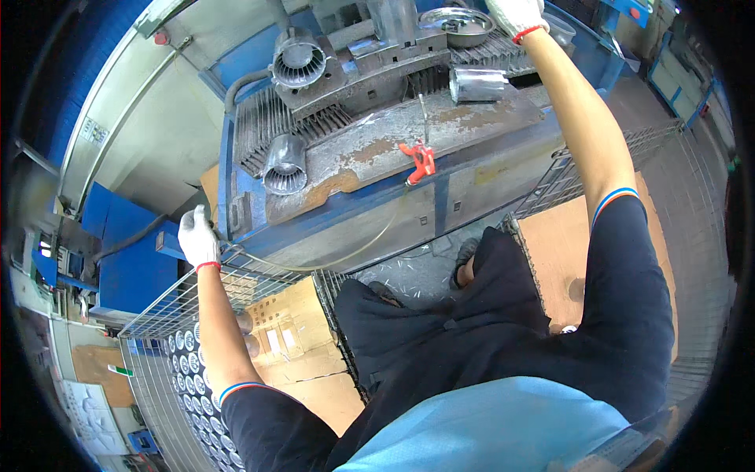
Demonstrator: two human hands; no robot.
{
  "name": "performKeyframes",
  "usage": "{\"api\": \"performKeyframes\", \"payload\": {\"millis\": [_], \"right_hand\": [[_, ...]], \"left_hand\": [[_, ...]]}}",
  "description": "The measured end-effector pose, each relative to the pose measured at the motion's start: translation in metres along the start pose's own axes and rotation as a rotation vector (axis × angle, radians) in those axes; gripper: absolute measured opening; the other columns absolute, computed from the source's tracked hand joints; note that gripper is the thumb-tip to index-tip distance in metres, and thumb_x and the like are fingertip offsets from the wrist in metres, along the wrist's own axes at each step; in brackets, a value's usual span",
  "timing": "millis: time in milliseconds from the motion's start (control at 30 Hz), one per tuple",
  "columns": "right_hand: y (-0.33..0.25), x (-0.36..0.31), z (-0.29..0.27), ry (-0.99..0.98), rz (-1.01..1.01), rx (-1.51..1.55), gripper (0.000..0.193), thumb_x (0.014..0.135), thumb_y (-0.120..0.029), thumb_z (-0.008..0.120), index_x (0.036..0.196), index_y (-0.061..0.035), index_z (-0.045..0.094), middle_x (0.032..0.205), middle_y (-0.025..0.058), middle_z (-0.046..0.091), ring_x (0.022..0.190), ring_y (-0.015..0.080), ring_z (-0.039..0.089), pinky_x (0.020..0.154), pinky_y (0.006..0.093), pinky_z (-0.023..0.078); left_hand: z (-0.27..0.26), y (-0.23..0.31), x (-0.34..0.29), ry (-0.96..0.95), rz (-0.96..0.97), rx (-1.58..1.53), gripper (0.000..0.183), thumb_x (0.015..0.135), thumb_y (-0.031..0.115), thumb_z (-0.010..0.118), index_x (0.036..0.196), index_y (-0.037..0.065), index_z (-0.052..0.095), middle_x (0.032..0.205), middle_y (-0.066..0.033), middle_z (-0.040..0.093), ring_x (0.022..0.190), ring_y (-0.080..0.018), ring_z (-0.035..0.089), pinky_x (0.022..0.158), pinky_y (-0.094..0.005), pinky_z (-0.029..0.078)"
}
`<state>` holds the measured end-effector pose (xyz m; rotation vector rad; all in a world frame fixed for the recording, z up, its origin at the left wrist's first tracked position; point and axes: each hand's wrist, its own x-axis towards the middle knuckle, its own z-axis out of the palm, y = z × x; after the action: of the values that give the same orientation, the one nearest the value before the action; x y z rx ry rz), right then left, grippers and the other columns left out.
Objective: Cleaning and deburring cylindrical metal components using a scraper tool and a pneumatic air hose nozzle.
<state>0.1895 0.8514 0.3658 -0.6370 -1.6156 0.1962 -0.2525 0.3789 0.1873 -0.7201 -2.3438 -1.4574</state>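
Note:
My left hand [198, 237], in a white knit glove with a red cuff, is at the left side of a worn metal machine bed [472, 126], above the wire basket's rim. Its fingers look curled together; what they may hold is hidden. My right hand [519, 17], gloved alike, reaches to the far right of the machine beside a round metal dish [458, 28]; the top edge cuts off its fingers. Between my arms, a finned metal cylinder [285, 165] rests at the bed's left, and another metal cylinder [478, 84] lies on its side at the right.
A red air gun [420, 162] with a hose hangs at the bed's front edge. Another finned cylinder [299, 59] sits in the machine's fixture. Wire baskets [161, 315] with cardboard [295, 330] flank my legs; the left one has rows of round parts [193, 362]. Shavings litter the floor [417, 275].

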Motion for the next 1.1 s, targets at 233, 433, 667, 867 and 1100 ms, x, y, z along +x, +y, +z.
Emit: {"api": "performKeyframes", "payload": {"millis": [233,433,667,867,1100], "right_hand": [[0.063,-0.009,-0.014,-0.252,0.046,-0.437,0.036,0.098,-0.035,0.061,0.119,-0.0083,0.073,0.116,0.0215,0.074,0.109,0.0402,0.07,0.095,0.0472,0.055],[0.116,-0.028,-0.006,-0.565,0.161,-0.716,0.035,0.097,-0.035,0.058,0.114,-0.0083,0.072,0.114,0.0242,0.074,0.107,0.0437,0.07,0.094,0.0508,0.055],[0.066,-0.051,-0.016,-0.442,-0.062,-0.696,0.039,0.096,-0.034,0.06,0.12,-0.0045,0.066,0.113,0.0238,0.073,0.109,0.0431,0.069,0.096,0.0502,0.055],[0.08,-0.102,-0.002,-1.045,-0.297,-0.749,0.066,0.078,-0.038,0.075,0.135,-0.0079,0.061,0.128,0.0221,0.068,0.119,0.0397,0.067,0.101,0.0473,0.054],[0.086,-0.108,0.022,-1.141,-0.132,-0.761,0.083,0.065,-0.024,0.085,0.14,-0.0072,0.053,0.13,0.0218,0.066,0.121,0.0394,0.065,0.1,0.047,0.055]], "left_hand": [[0.002,0.011,-0.002,-0.003,-0.027,0.036,0.034,0.103,0.03,0.067,0.103,-0.003,0.072,0.085,-0.0064,0.069,0.076,-0.0143,0.058,0.073,-0.0326,0.047],[0.002,-0.001,0.001,0.017,0.008,0.059,0.035,0.103,0.033,0.068,0.101,-0.002,0.071,0.081,-0.0043,0.067,0.07,-0.0123,0.055,0.066,-0.0309,0.046],[-0.004,-0.023,0.009,-0.017,-0.044,0.058,0.036,0.103,0.033,0.068,0.104,-0.003,0.072,0.089,-0.0058,0.071,0.079,-0.0148,0.06,0.076,-0.0315,0.049],[0.001,-0.01,0.007,0.02,0.023,0.086,0.035,0.104,0.032,0.066,0.103,-0.002,0.073,0.085,-0.0042,0.069,0.076,-0.0123,0.057,0.072,-0.031,0.047],[-0.002,-0.006,0.002,0.025,0.053,0.182,0.041,0.105,0.034,0.063,0.114,-0.005,0.072,0.104,-0.0141,0.076,0.094,-0.0217,0.067,0.088,-0.0356,0.051]]}}
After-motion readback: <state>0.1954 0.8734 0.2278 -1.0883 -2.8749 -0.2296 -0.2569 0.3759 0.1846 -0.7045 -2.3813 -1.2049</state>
